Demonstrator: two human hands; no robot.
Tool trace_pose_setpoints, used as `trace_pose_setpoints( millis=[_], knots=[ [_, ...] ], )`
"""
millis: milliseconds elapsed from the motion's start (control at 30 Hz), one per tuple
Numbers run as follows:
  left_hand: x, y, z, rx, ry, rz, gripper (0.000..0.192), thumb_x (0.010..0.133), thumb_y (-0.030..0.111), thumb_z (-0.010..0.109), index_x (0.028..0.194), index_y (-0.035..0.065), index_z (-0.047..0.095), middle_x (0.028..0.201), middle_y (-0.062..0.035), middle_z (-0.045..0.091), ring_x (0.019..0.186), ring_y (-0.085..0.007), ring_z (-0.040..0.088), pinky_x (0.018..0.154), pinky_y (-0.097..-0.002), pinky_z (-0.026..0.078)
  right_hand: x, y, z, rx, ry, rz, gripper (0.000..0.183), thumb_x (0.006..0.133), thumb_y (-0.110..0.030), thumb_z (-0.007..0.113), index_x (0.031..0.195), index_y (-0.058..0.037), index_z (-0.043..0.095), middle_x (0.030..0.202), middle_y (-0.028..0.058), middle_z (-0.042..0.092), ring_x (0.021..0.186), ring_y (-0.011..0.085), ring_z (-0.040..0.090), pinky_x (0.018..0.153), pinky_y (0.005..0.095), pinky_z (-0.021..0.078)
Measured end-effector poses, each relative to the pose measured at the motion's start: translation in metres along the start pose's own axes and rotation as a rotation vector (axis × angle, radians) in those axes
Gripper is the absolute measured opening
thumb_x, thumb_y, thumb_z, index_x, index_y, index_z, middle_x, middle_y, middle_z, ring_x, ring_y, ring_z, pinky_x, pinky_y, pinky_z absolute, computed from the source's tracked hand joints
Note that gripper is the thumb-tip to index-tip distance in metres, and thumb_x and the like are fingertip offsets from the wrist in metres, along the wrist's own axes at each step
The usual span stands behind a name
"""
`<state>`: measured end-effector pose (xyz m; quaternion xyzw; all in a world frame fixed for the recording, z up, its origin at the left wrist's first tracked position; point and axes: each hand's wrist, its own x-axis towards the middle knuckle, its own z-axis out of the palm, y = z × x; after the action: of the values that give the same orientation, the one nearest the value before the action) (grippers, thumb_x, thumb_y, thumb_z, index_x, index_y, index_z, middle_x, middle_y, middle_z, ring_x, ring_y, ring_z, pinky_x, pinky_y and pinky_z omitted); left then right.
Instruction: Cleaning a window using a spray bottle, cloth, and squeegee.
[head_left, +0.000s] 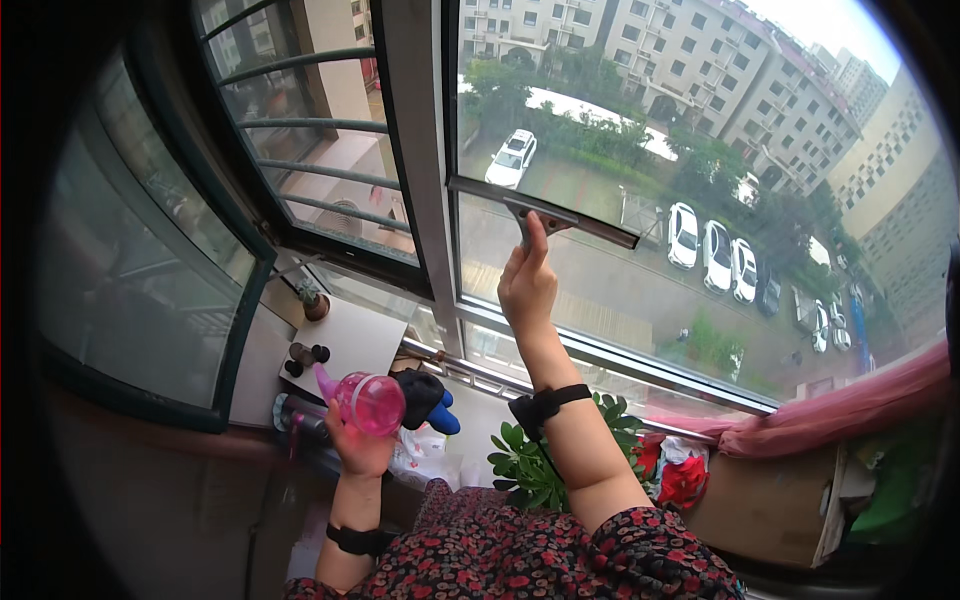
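Observation:
My right hand (529, 289) grips the handle of a window squeegee (551, 212), its index finger stretched along the head. The long blade lies tilted across the large window pane (570, 277), its left end close to the upright frame and its right end lower. Down at the left, my left hand (361, 442) holds a pink spray bottle (369, 403) of clear plastic, whose round base faces up towards me. Its narrower pink end points away to the upper left. The fingers behind the bottle are partly hidden.
An open window sash (247, 330) swings inward at the left. Below the panes are a small potted plant (313, 303) on a white surface (352, 334), a leafy plant (517, 457), a cardboard box (757, 502) and a pink curtain (832, 405). Metal bars (322, 126) cross outside the left opening.

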<state>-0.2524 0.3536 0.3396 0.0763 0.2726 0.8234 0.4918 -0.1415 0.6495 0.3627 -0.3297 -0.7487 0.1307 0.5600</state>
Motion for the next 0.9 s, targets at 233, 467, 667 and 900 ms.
trace_pose_setpoints(
  millis=[233,467,667,900],
  knots=[
    [-0.007,-0.012,0.003,0.015,0.138,0.014,0.060,0.088,0.064,0.050,0.127,0.0188,0.054,0.120,-0.0035,0.062,0.104,-0.0214,0.061,0.065,-0.0364,0.054,-0.047,0.043,-0.016,-0.173,-0.239,-0.018,0.061,0.091,-0.006,0.053,0.146,-0.0187,0.028,0.110,0.0231,0.065,0.074,0.0436,0.065,0.058,0.0497,0.0535],
    [-0.016,-0.022,-0.006,-0.010,0.170,0.082,0.061,0.087,0.064,0.051,0.128,0.0179,0.053,0.119,-0.0030,0.061,0.104,-0.0211,0.061,0.066,-0.0357,0.054,-0.078,0.081,-0.034,-0.308,-0.439,-0.111,0.060,0.091,-0.010,0.057,0.144,-0.0226,0.034,0.089,0.0154,0.064,0.067,0.0385,0.064,0.056,0.0471,0.0526],
    [-0.024,-0.024,-0.012,-0.045,0.245,0.117,0.060,0.087,0.064,0.051,0.127,0.0197,0.053,0.117,-0.0015,0.062,0.102,-0.0194,0.062,0.066,-0.0351,0.054,-0.079,0.098,-0.042,-0.362,-0.534,-0.156,0.058,0.094,-0.018,0.055,0.147,-0.0279,0.033,0.081,0.0140,0.061,0.060,0.0352,0.062,0.050,0.0449,0.0510],
    [-0.043,-0.012,-0.039,-0.054,0.074,0.138,0.062,0.088,0.062,0.051,0.130,0.0167,0.052,0.127,-0.0047,0.057,0.120,-0.0249,0.052,0.098,-0.0429,0.043,-0.059,0.041,-0.039,-0.556,-0.941,-0.254,0.059,0.092,-0.011,0.049,0.146,-0.0313,0.037,0.078,0.0128,0.058,0.063,0.0309,0.065,0.053,0.0430,0.0517]
  ],
)
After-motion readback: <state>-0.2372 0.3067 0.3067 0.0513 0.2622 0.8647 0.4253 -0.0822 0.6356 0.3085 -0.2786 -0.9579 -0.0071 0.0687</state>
